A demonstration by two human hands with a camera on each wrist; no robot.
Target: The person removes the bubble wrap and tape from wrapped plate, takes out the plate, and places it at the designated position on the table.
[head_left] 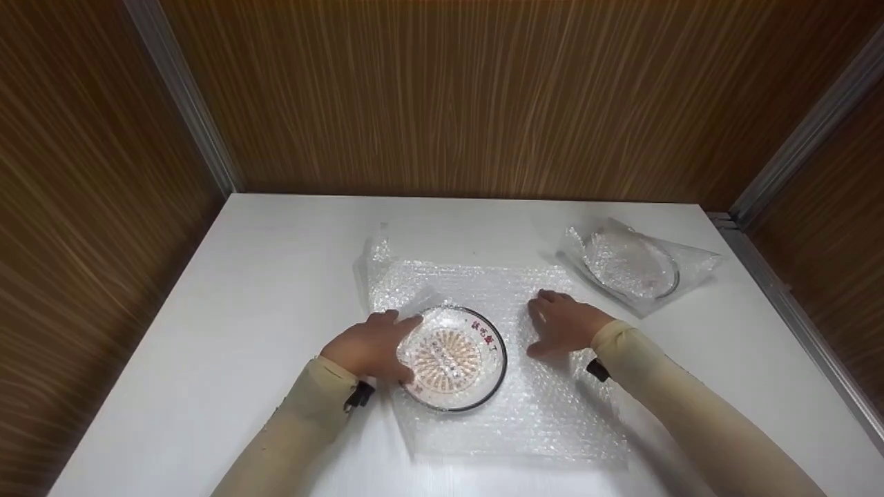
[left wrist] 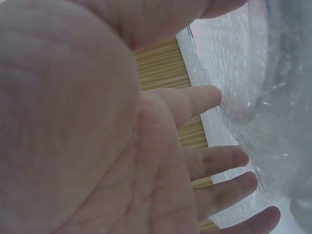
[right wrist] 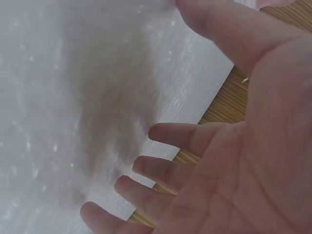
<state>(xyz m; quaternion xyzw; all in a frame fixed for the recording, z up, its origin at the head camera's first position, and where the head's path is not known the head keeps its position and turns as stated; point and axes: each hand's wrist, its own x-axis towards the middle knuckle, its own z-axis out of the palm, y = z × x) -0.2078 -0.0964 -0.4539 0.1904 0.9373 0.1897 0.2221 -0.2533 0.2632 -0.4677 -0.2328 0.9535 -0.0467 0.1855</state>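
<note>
A round plate (head_left: 476, 397) with a dark rim, an orange radial pattern and red characters lies on a sheet of bubble wrap (head_left: 511, 435). Part of the wrap is folded over the plate's left side. There my left hand (head_left: 373, 348) rests with spread fingers, touching the wrapped edge; the left wrist view shows its fingertips (left wrist: 212, 95) against the plastic. Right of the plate, my right hand (head_left: 563, 323) lies on the flat wrap, fingers extended and apart. In the right wrist view those fingers (right wrist: 178, 135) touch the bubble wrap and hold nothing.
A second plate in bubble wrap (head_left: 632, 266) sits at the back right of the white table (head_left: 276, 248). Wood-grain panels (head_left: 442, 103) stand at the back and both sides, with metal strips (head_left: 183, 90) at the corners.
</note>
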